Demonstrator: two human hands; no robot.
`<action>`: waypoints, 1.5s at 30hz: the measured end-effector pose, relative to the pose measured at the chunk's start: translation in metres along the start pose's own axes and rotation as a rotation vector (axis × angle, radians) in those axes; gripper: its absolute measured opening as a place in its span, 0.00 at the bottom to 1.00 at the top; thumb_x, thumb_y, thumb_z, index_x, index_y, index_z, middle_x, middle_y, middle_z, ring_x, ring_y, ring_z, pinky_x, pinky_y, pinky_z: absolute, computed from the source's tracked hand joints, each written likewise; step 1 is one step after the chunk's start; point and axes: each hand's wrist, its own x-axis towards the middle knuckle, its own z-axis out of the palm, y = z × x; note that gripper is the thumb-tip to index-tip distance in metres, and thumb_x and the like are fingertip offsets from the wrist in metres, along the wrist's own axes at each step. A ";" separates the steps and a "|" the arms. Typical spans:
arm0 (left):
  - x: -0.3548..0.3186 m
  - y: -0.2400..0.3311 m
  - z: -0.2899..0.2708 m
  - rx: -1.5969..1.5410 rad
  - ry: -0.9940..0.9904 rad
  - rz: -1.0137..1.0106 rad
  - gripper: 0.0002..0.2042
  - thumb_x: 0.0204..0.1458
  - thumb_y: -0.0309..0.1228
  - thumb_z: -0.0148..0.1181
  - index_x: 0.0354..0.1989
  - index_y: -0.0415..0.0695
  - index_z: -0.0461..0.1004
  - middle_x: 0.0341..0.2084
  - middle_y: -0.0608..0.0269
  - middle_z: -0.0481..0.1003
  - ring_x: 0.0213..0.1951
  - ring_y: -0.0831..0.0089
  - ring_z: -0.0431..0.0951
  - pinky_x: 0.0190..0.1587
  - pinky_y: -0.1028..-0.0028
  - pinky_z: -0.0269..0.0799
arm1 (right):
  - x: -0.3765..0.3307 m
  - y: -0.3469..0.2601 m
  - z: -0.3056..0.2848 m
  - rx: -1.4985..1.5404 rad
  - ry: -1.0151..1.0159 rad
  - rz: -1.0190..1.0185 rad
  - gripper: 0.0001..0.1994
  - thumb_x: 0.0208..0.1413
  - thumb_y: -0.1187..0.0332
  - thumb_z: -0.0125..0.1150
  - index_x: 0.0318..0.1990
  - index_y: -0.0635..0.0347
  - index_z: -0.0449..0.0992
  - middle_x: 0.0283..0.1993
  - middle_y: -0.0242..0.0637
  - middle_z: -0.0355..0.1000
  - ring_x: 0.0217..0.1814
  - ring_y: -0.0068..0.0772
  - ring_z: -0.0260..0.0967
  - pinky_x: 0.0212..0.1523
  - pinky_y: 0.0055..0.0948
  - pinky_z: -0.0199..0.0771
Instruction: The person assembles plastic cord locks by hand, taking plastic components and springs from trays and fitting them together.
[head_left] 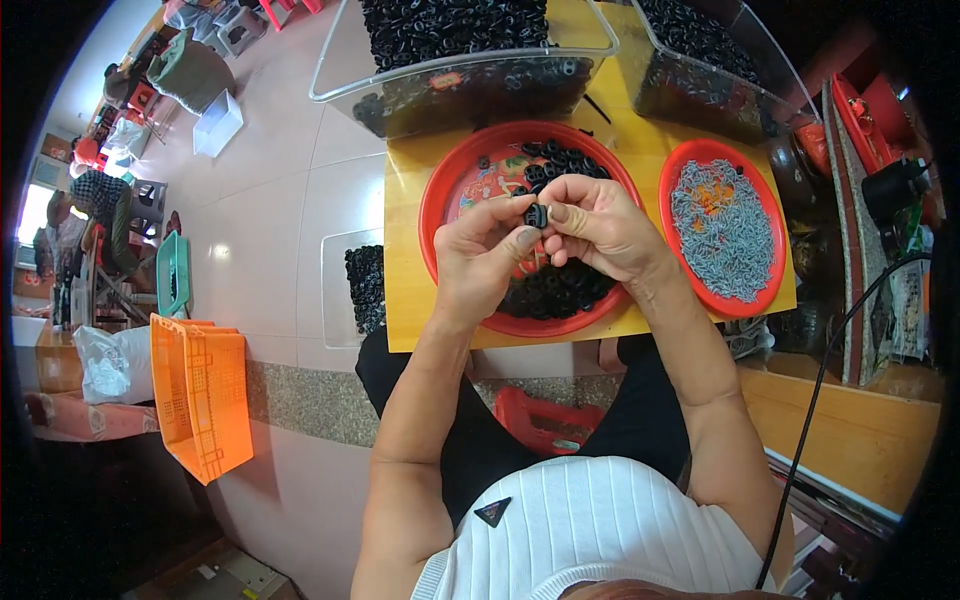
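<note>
Above a round red tray (437, 262), both my hands meet at a small black plastic piece (537, 215) with holes in it, much like a cord lock. My left hand (478, 250) pinches it between thumb and fingertips. From the other side, my right hand (612, 232) is closed at the same piece; whether its fingers hold a second tiny part is hidden. Many similar black pieces (560, 290) lie in the tray, under and behind my hands. To the right, a red oval tray (668, 165) holds a heap of tiny grey parts (725, 245), with some orange bits among them.
Two clear bins, one at the back (465, 90) and one at the back right (700, 105), hold black pieces. The yellow table (405, 315) carries the trays. On the floor are another clear bin (335, 290) and an orange crate (200, 400). A black cable (815, 390) hangs at right.
</note>
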 end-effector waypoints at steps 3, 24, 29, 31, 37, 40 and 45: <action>-0.001 -0.002 -0.003 -0.001 -0.013 0.025 0.13 0.44 0.16 0.55 0.41 0.33 0.70 0.31 0.61 0.73 0.34 0.78 0.73 0.39 0.80 0.69 | -0.002 -0.002 0.004 -0.031 0.023 0.001 0.09 0.50 0.69 0.57 0.34 0.65 0.69 0.26 0.35 0.69 0.24 0.23 0.70 0.26 0.19 0.74; 0.022 0.004 -0.049 0.838 0.385 0.402 0.08 0.38 0.17 0.57 0.30 0.36 0.72 0.23 0.60 0.69 0.25 0.73 0.71 0.29 0.78 0.67 | 0.011 -0.030 0.008 -1.554 0.149 -0.374 0.05 0.42 0.71 0.56 0.25 0.63 0.74 0.24 0.42 0.68 0.30 0.37 0.67 0.32 0.32 0.68; 0.021 0.003 -0.065 1.047 0.328 0.486 0.07 0.31 0.17 0.55 0.23 0.38 0.72 0.25 0.57 0.69 0.32 0.62 0.69 0.36 0.70 0.65 | 0.016 0.010 0.010 -1.946 0.144 -0.335 0.04 0.40 0.72 0.57 0.24 0.63 0.73 0.26 0.46 0.66 0.34 0.46 0.64 0.38 0.37 0.65; 0.020 0.006 -0.063 1.099 0.281 0.545 0.07 0.29 0.18 0.54 0.21 0.38 0.71 0.25 0.57 0.69 0.34 0.59 0.68 0.38 0.67 0.64 | 0.018 0.013 0.011 -1.975 0.186 -0.290 0.04 0.40 0.72 0.56 0.23 0.63 0.72 0.27 0.46 0.65 0.35 0.45 0.63 0.38 0.38 0.65; 0.018 0.013 -0.052 1.370 0.044 0.434 0.08 0.29 0.18 0.55 0.22 0.39 0.73 0.29 0.57 0.69 0.35 0.59 0.68 0.39 0.66 0.63 | 0.023 0.023 0.011 -2.009 0.230 -0.308 0.03 0.37 0.76 0.54 0.23 0.64 0.71 0.28 0.47 0.65 0.35 0.45 0.64 0.38 0.37 0.65; 0.021 0.018 -0.061 1.443 0.094 0.465 0.08 0.29 0.18 0.56 0.23 0.41 0.75 0.29 0.59 0.69 0.35 0.60 0.67 0.39 0.66 0.62 | 0.022 0.026 0.009 -1.965 0.237 -0.351 0.03 0.36 0.77 0.52 0.23 0.64 0.70 0.27 0.47 0.65 0.34 0.45 0.63 0.38 0.37 0.65; 0.016 0.023 -0.055 1.528 0.040 0.396 0.07 0.29 0.20 0.57 0.22 0.43 0.76 0.28 0.61 0.68 0.35 0.62 0.66 0.38 0.65 0.59 | 0.021 0.023 0.010 -1.971 0.217 -0.328 0.03 0.36 0.77 0.51 0.23 0.65 0.68 0.28 0.46 0.64 0.34 0.46 0.63 0.37 0.38 0.65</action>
